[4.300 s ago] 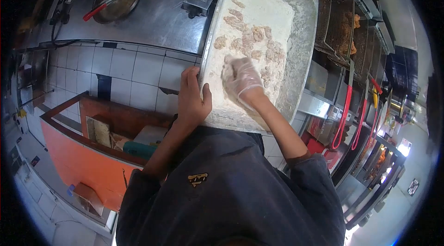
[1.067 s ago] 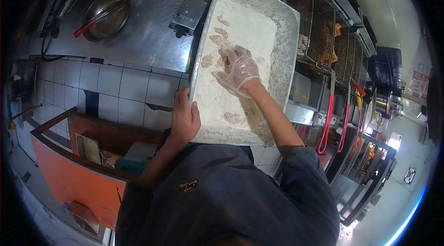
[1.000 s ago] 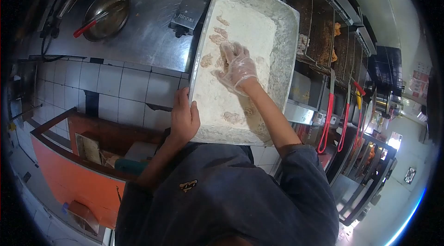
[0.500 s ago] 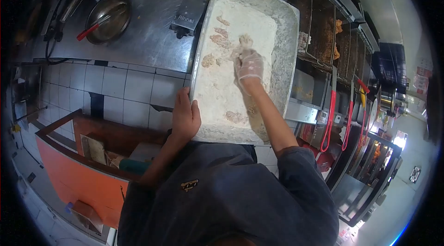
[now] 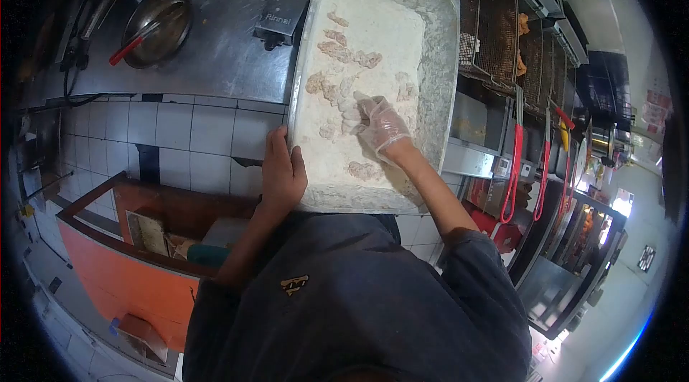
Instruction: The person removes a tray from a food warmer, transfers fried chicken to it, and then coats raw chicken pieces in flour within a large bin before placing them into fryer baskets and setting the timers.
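A deep metal tray (image 5: pixel 441 87) with flour in it lies before me, its walls caked white. Several flour-coated pieces of meat (image 5: pixel 336 52) lie spread over the flour, most of them toward the left side. My left hand (image 5: pixel 284 170) grips the tray's left rim near the lower corner. In a clear plastic glove, my right hand (image 5: pixel 380 127) is down at the flour in the middle of the tray. Its fingers are bent and white with flour, and what lies between them is hard to make out. Another coated piece (image 5: pixel 364 170) sits just below that hand.
Wire fry baskets (image 5: pixel 495 23) with red handles (image 5: pixel 512 174) stand at the right, some holding fried pieces. On the steel counter (image 5: pixel 215 59) at left are a metal bowl (image 5: pixel 159 30) with red-handled tongs and a black Rinnai unit (image 5: pixel 280 16). An orange cabinet (image 5: pixel 122 274) stands lower left.
My right hand has drawn back toward me from the tray's upper middle. Coated pieces now show where it was and to its right. My left hand keeps its place on the rim.
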A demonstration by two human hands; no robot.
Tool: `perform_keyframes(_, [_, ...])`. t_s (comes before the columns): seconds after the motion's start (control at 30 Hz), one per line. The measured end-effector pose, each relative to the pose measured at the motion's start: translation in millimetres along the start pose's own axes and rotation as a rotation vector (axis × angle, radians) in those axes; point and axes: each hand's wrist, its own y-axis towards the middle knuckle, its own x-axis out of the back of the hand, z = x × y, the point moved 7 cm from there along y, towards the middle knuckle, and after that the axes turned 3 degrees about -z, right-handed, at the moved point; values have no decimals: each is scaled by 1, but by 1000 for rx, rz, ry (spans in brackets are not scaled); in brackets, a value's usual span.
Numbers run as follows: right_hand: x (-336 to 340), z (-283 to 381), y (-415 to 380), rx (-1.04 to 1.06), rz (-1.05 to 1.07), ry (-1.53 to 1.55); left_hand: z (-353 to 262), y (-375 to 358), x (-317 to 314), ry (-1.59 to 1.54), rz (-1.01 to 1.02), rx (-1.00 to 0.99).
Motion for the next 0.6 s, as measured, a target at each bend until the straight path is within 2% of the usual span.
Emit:
perform_keyframes(0.1, [20,54,-12,121,-356,-305,1,-1,0,5,-4,6])
perform_keyframes(0.17, [12,62,-1,289,-464,-463,0,0,0,4,4,22])
perform_keyframes(0.23, [7,63,12,375,-449,-526,1,0,-1,13,11,34])
perform_keyframes(0.3, [1,60,21,376,-305,-487,3,-1,-1,33,14,53])
perform_keyframes(0.4, [-16,62,26,304,34,-505,2,-1,-1,45,18,65])
perform_keyframes(0.5, [-16,74,5,558,-316,-509,-1,0,0,25,22,61])
perform_keyframes(0.53, [-15,73,6,585,-427,-484,1,0,0,30,28,69])
perform_keyframes(0.6, [-17,54,27,434,-260,-454,4,-1,-1,42,25,80])
